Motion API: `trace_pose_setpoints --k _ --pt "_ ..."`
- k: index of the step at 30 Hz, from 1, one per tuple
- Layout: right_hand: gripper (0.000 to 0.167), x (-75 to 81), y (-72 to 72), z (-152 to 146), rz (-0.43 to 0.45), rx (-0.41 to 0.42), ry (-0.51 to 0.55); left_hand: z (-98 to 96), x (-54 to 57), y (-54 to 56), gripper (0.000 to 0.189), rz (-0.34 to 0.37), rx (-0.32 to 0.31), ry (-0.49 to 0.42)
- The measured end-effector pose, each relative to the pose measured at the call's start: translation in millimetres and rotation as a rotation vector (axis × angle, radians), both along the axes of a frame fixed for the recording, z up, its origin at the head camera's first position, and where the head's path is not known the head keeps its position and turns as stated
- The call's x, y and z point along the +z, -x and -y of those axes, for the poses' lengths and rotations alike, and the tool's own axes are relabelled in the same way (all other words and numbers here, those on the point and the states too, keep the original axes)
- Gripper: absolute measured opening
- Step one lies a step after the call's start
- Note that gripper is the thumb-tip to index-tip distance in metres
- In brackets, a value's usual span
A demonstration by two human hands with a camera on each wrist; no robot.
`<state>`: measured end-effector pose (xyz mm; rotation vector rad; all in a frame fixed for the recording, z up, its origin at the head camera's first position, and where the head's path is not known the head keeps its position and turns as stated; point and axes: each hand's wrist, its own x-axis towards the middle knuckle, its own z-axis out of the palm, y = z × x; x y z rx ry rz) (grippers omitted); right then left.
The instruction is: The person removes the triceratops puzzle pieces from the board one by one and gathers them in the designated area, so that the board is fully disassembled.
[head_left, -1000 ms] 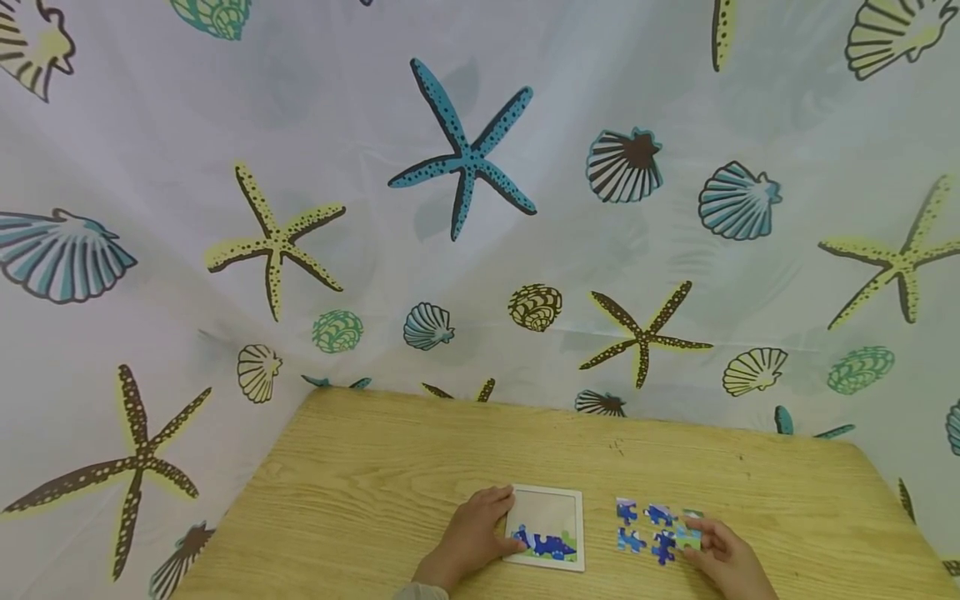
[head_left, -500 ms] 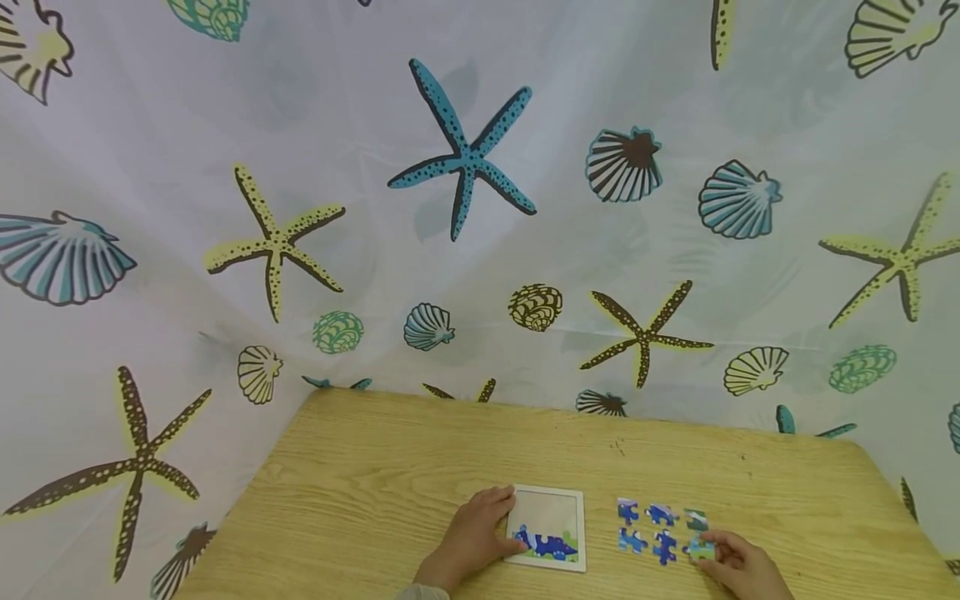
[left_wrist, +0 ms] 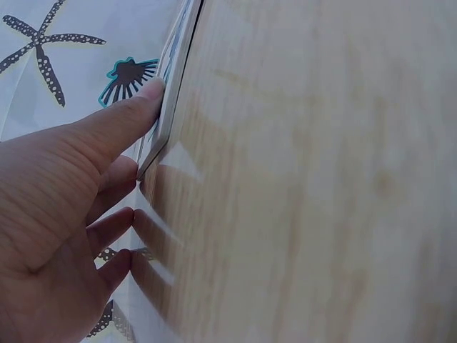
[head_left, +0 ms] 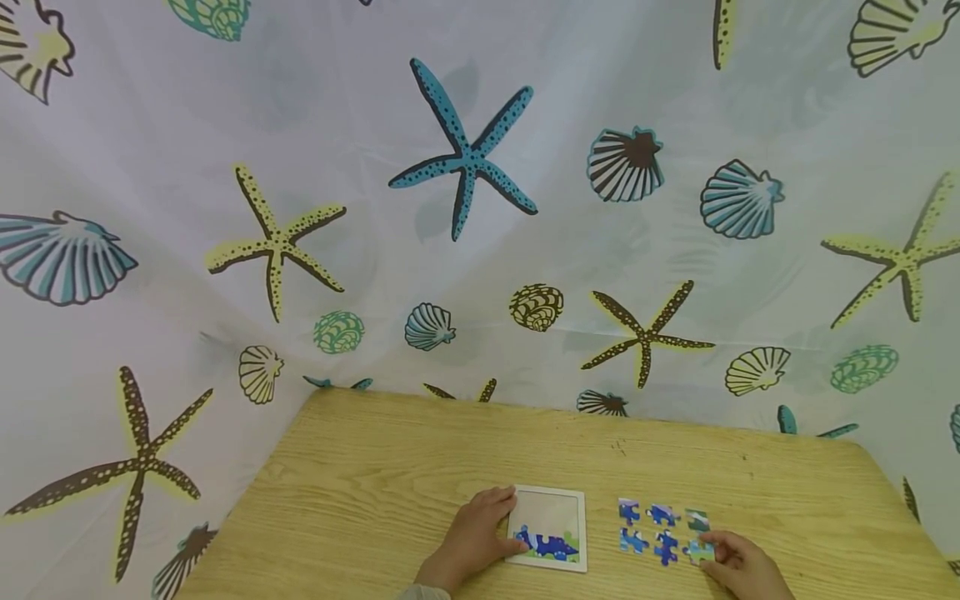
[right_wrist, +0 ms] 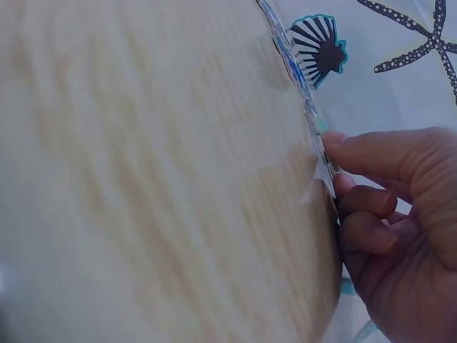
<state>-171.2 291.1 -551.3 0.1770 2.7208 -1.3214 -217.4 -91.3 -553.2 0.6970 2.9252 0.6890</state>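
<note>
My left hand [head_left: 476,537] holds the left side of a white-rimmed puzzle tray [head_left: 581,533], its thumb [left_wrist: 136,114] over the rim and the other fingers along the edge. Joined blue and green pieces [head_left: 551,547] fill the tray's near part; bare board shows above them. To the right, my right hand [head_left: 744,567] pinches a green and light-blue puzzle piece [head_left: 699,552] between thumb and index finger, low over the table. Seen from the right wrist, the thumb [right_wrist: 350,146] lies on the piece's edge, with the remaining fingers curled beneath.
Several loose puzzle pieces lie in two rows between the tray and my right hand, among them a blue one [head_left: 664,547] and a dark green one [head_left: 697,520]. Behind the wooden table [head_left: 420,450] hangs a white curtain [head_left: 525,250] printed with starfish and shells.
My right hand has shifted slightly right and toward me with the puzzle piece, uncovering the dark green piece. Over the last half second it has barely moved. The left hand stays on the tray.
</note>
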Motion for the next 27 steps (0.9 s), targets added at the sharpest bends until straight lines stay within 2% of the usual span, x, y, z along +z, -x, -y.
trace_pose_setpoints --k 6,17,23,27 --pt "0.038 -1.3 -0.8 -0.5 -0.002 -0.034 -0.006 -0.4 2.4 -1.3 0.073 0.0 -0.004 0.008" --pt "0.041 -2.7 -3.1 -2.2 0.006 -0.092 0.102 -0.5 2.5 -1.2 0.073 -0.012 -0.008 0.015" --pt "0.052 -2.1 -3.6 -0.2 0.035 -0.14 0.141 0.0 3.6 -1.6 0.072 -0.008 -0.009 0.005" --pt "0.05 1.6 -2.3 4.7 0.04 -0.141 0.176 0.1 5.1 -2.6 0.072 -0.007 -0.007 0.0"
